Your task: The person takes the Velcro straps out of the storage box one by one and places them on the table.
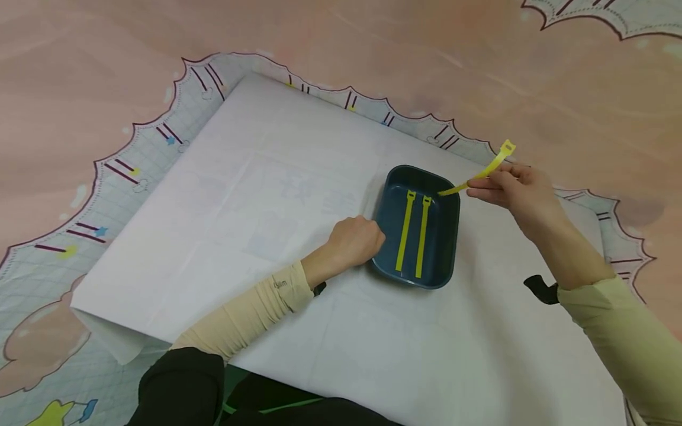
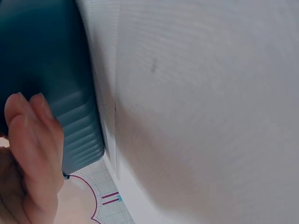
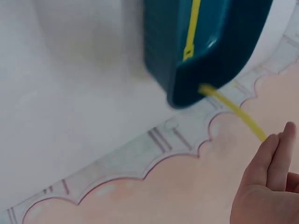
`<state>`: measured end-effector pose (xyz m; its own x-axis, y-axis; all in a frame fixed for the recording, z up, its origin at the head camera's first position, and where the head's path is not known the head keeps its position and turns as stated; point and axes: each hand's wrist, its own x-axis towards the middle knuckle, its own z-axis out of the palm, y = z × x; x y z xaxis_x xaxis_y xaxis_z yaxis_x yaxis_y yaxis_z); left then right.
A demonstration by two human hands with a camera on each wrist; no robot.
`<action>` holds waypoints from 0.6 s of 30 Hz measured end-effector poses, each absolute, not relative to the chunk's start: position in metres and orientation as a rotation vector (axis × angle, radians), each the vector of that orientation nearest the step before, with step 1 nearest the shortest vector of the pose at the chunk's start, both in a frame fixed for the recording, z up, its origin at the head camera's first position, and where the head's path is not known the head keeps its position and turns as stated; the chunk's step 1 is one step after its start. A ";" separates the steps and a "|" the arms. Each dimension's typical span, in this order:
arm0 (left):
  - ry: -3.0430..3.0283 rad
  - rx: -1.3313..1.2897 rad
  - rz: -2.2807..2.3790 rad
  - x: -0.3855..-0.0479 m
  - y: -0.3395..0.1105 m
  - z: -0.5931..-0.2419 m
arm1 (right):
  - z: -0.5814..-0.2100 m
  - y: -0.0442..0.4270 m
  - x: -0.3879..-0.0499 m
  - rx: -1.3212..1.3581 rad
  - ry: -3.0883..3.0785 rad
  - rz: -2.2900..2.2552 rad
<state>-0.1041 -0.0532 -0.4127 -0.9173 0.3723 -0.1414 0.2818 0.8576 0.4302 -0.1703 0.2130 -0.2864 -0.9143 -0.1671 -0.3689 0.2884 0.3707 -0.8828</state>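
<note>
Toward the right of the white-covered surface (image 1: 298, 136) sits a dark teal rectangular tray with rounded corners (image 1: 441, 254), probably plastic, with two flat yellow straps with slotted heads (image 1: 405, 231) lying side by side inside. Left hand (image 1: 354, 239) is curled onto the left side of its rim, slightly to the near end. Right hand (image 1: 524, 195) has a third flat yellow strap (image 1: 496, 161) pinched in its fingers, head up in the air, tail end reaching over the tray's far right corner. Can't tell if that tip touches anything. My worry: it looks bendy, so a loose pinch could let it flick away or drop outside the rim. Catching the tip on the tray wall might bend it more, and too hard a tug from the left could tilt the tray and slide the other two around.
</note>
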 end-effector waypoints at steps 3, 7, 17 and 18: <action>2.808 0.501 0.597 -0.104 -0.053 -0.413 | -0.285 0.225 -0.167 0.159 2.195 -1.715; 2.811 0.494 0.599 -0.104 -0.053 -0.414 | -0.286 0.237 -0.163 0.215 2.191 -1.792; 2.819 0.480 0.638 -0.104 -0.053 -0.416 | -0.300 0.259 -0.158 0.223 2.271 -1.798; 2.820 0.483 0.639 -0.104 -0.053 -0.416 | -0.302 0.261 -0.158 0.226 2.281 -1.784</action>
<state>-0.1039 -0.0528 -0.4163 -0.9243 0.3588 -0.1298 0.2678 0.8523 0.4492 -0.1577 0.2611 -0.3017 -0.9599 -0.0239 -0.2792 0.2652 0.2443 -0.9327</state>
